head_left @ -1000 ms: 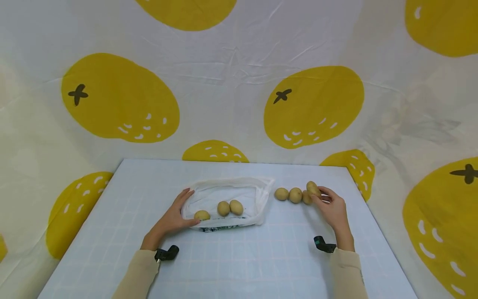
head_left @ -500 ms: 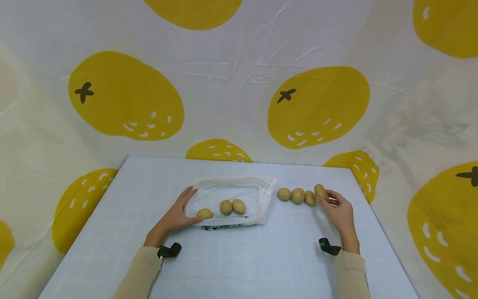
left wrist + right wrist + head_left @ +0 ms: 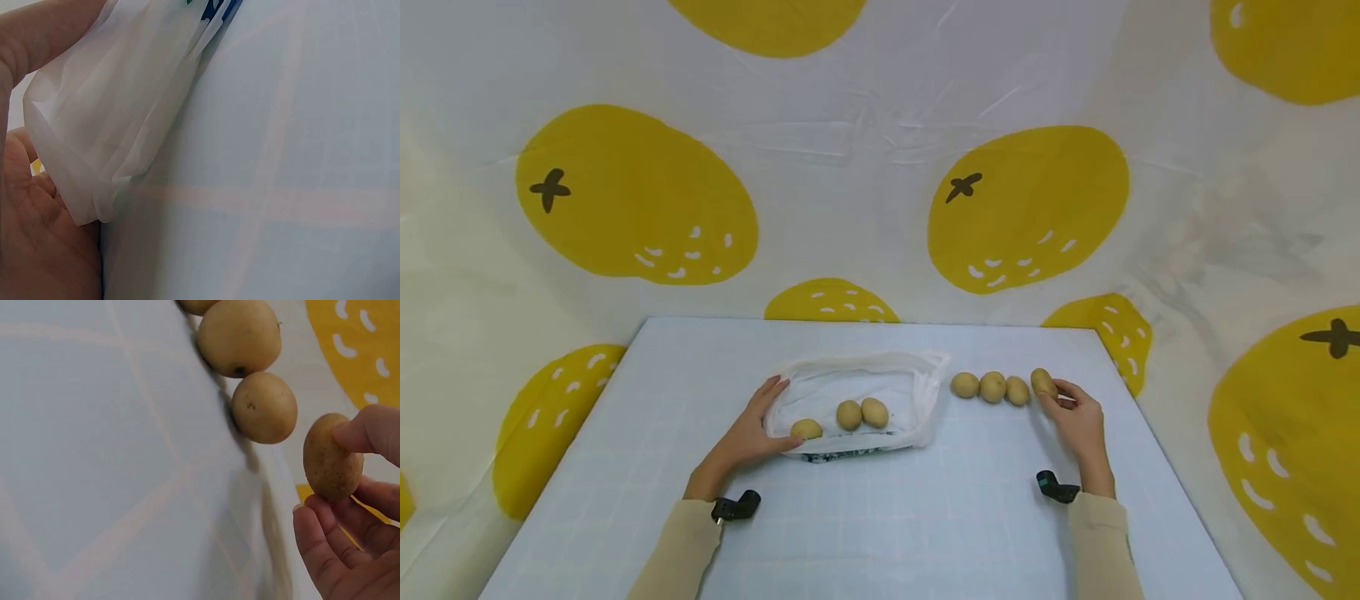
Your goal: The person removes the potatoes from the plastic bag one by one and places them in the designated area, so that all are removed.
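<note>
In the head view my right hand (image 3: 1081,423) pinches a potato (image 3: 1043,383) between thumb and fingers, at the right end of a row. The right wrist view shows this potato (image 3: 331,457) upright in the fingertips, a small gap from the nearest potato (image 3: 265,407) of the row. My left hand (image 3: 751,435) grips the left end of a white plastic bag (image 3: 925,400), thumb at the near rim, fingers at the far left corner. The bag lies with its mouth spread wide. Inside are a potato (image 3: 807,429) by my left thumb and two touching potatoes (image 3: 849,417).
Three potatoes (image 3: 992,387) stand in a row on the table right of the bag. The table (image 3: 880,525) has a pale checked cover. Behind it hangs a white cloth (image 3: 850,200) printed with big yellow fruit. Each wrist wears a black camera (image 3: 1057,487).
My right hand has shifted slightly right with its potato, from overlapping the row's last potato to just beside it. The left hand keeps its place on the bag.
</note>
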Demonstrator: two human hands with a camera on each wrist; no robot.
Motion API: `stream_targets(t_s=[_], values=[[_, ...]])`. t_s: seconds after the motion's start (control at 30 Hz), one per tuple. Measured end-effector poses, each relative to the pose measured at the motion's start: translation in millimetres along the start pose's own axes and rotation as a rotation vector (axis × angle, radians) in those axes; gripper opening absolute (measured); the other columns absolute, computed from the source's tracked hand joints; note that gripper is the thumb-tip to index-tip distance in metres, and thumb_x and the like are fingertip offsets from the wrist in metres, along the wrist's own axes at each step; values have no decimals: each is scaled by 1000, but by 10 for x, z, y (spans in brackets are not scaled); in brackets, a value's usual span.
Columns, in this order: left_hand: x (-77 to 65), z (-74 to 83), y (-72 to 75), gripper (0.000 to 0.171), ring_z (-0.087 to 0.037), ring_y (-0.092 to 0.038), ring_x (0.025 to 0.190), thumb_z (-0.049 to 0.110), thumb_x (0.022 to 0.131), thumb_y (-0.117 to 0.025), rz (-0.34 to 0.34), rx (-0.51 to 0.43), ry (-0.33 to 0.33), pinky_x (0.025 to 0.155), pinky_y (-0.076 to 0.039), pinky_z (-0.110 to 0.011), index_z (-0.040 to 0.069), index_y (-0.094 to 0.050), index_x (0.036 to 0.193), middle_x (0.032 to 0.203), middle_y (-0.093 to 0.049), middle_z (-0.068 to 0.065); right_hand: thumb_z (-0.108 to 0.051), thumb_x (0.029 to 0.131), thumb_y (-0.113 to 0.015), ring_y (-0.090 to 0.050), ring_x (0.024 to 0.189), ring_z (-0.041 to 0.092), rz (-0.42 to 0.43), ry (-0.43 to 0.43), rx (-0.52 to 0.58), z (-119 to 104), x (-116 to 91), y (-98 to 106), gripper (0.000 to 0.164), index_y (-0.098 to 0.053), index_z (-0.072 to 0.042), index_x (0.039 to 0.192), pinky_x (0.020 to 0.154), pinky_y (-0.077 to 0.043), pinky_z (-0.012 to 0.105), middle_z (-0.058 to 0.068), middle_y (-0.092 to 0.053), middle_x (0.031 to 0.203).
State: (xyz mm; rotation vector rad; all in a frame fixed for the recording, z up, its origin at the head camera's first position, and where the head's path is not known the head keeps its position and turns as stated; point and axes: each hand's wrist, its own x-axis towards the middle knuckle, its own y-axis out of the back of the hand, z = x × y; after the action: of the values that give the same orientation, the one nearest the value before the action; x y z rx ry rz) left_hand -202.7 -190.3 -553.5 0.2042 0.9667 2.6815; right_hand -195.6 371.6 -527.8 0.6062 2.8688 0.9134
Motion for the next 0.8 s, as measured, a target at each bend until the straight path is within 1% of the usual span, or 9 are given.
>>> stream_targets(t_s=[0.13,0.2,0.27,0.33,0.47,0.8], values=[[-25,6,10,109,-51,-15,155,41,77,-88,8,12,6,117,-22,-75,8,-29,162,171,-14,-22,-37,96,-72,-64,102,13,-16,-17,-20,36,31,-37,53,-64,-4,136,73,-42,5,20,-66,134],[-21,12,7,108,-51,-15,155,41,78,-88,3,20,2,117,-22,-75,8,-28,162,171,-13,-22,-37,96,-72,-65,110,24,-16,-29,-31,56,31,-42,53,-64,-4,136,73,-41,5,21,-66,134],[-10,19,1,108,-51,-16,155,42,78,-87,-2,24,-1,117,-22,-74,8,-28,162,171,-13,-22,-37,96,-71,-64,116,31,-20,-40,-34,78,27,-40,53,-63,-4,137,73,-40,4,22,-65,135],[-3,26,-2,108,-51,-15,155,42,78,-87,-6,20,2,117,-22,-75,8,-28,162,171,-13,-22,-36,97,-71,-63,119,34,-29,-44,-38,94,23,-41,54,-62,-3,138,73,-39,4,22,-65,136],[1,34,-5,109,-50,-15,155,42,78,-87,-5,8,11,117,-21,-75,8,-28,163,171,-12,-21,-35,97,-71,-64,120,37,-40,-30,-52,111,30,-54,54,-61,-1,138,73,-39,4,25,-64,135],[4,39,-1,109,-50,-15,155,43,78,-87,-6,14,15,118,-21,-74,9,-28,163,171,-12,-21,-34,99,-68,-64,120,38,-42,-17,-103,117,72,-101,54,-60,1,139,74,-41,7,25,-64,136]])
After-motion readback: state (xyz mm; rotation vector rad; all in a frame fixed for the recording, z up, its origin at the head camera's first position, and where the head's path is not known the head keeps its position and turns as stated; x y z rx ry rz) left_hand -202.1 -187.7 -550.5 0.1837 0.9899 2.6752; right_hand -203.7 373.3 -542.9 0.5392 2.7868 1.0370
